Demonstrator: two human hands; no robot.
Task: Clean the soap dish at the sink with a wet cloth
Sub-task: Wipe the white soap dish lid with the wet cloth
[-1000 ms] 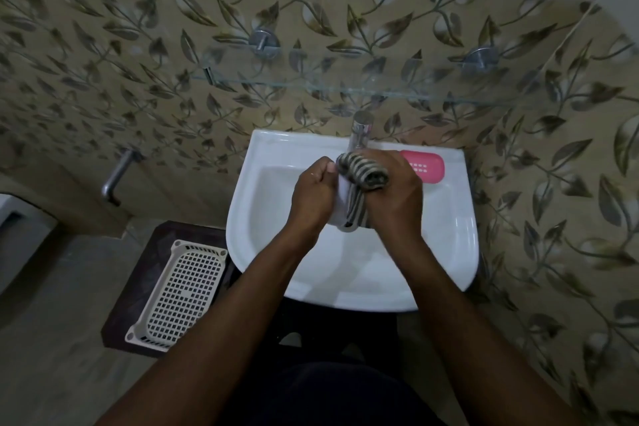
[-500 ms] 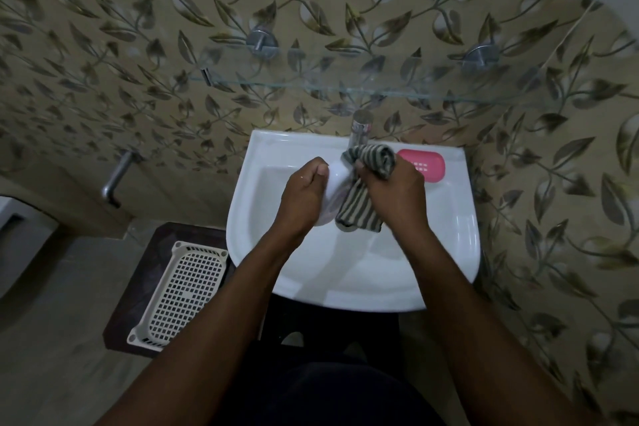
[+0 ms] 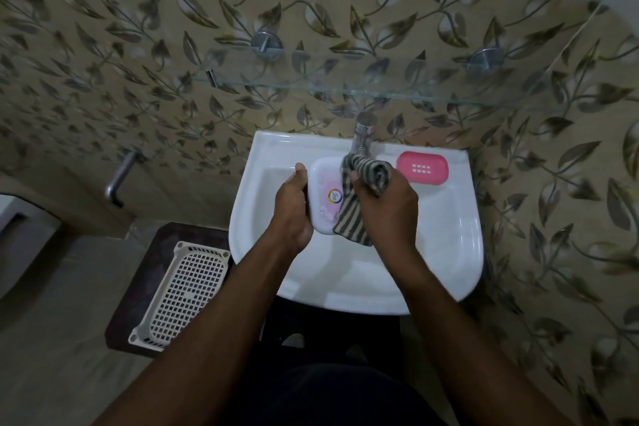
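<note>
Mid-wipe, apparently. Grips white soap dish (image 3: 321,183) in curled left hand (image 3: 290,214) over the sink (image 3: 460,252); clutches bunched striped cloth (image 3: 352,218) in right hand (image 3: 387,204), laid against the dish just left of that hand (pink tray (image 3: 422,168) beyond its knuckles). Next, probably: needs firm rubbing across the dish.

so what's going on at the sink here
A person stands at the sink cleaning a white soap dish. The left hand grips the dish over the basin, just below the tap. The right hand holds a bunched striped cloth against the dish's right edge, with one end hanging down. A pink tray lies untouched on the rim, right of the tap.
</note>
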